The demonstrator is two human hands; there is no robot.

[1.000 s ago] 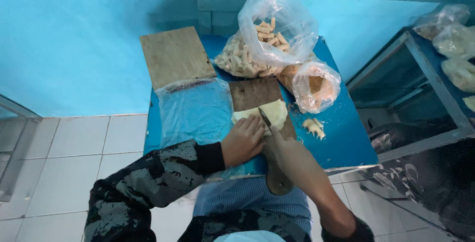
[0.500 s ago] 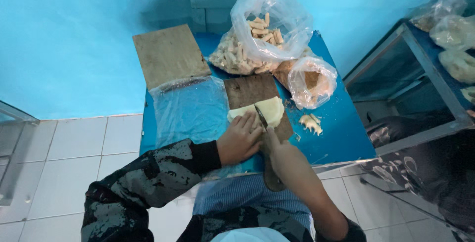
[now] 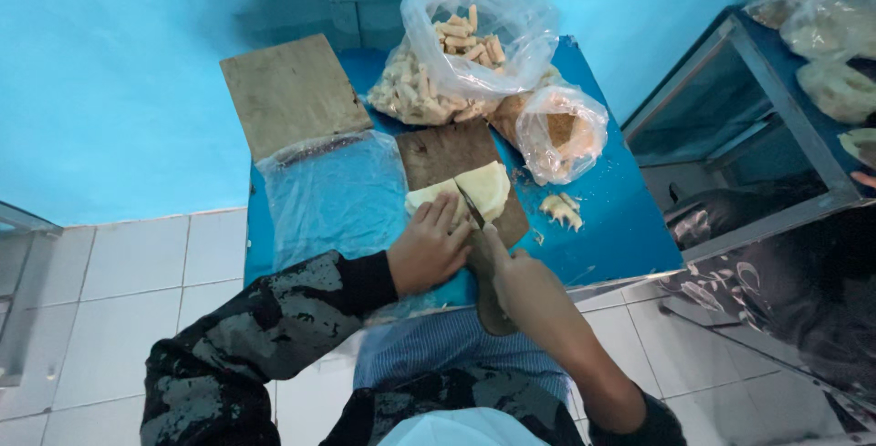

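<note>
Left hand [image 3: 427, 250], palm down with fingers curled, presses on the near edge of a pale yellow slab [image 3: 464, 192] that lies on a dark wooden board [image 3: 452, 156]. Right hand [image 3: 500, 262] is closed around the handle of a knife [image 3: 469, 206], whose blade angles up and away across the slab just beside the left fingertips. Both hands sit close together, almost touching, at the board's near end. The left arm wears a dark mottled sleeve [image 3: 274, 327]; the right forearm is bare.

The board rests on a small blue table [image 3: 611, 227]. To the left of the board lies a flat sheet of clear plastic [image 3: 333, 195], and beyond that a larger, paler wooden board [image 3: 290, 90] leans over the table's far left corner. To the right of the slab, a few cut pale pieces [image 3: 561, 211] lie on the tabletop. Behind the dark board stand two clear bags: a large one [image 3: 465, 40] filled with short tan sticks, and a smaller one [image 3: 558, 131] with brownish contents, its mouth open. A metal-framed shelf [image 3: 730, 136] stands to the right of the table, with more filled bags on top. The floor is white tile [image 3: 119, 273] and the wall is blue.
</note>
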